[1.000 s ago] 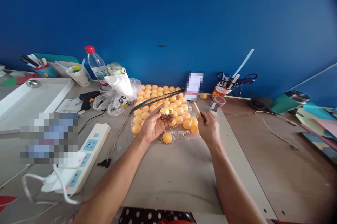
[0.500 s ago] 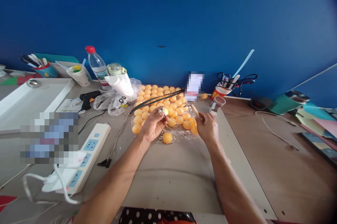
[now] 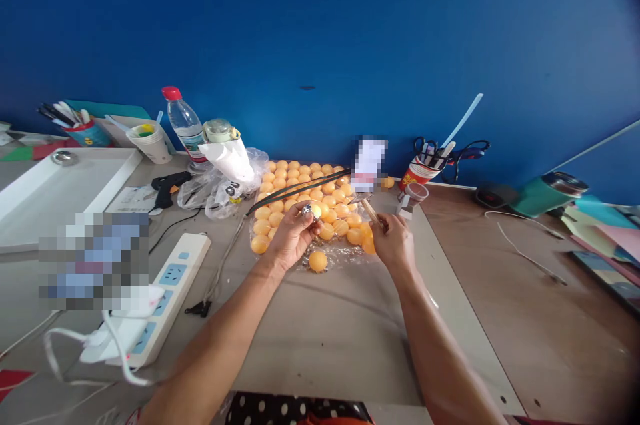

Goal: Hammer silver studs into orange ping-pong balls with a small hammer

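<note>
My left hand (image 3: 293, 236) pinches a small ball (image 3: 315, 210) that is shiny silver on one side and pale yellow on the other. My right hand (image 3: 395, 238) is closed round the wooden handle of a slim tool (image 3: 369, 210); its metal head points left toward the ball, with a gap between them. Many orange table tennis balls (image 3: 275, 206) lie in rows in clear plastic wrap behind my hands. One loose orange ball (image 3: 318, 261) sits in front, on the crumpled plastic film (image 3: 345, 257).
A power strip (image 3: 173, 292) and a glue gun (image 3: 167, 188) lie left, near a white tray (image 3: 65, 192) and a water bottle (image 3: 185, 122). A black strap (image 3: 295, 190) crosses the balls. A pen cup (image 3: 420, 172) and a green flask (image 3: 550, 193) stand right.
Both hands have stayed almost in place. The ball in my left hand is turned slightly, and the tool in my right hand has shifted very little.
</note>
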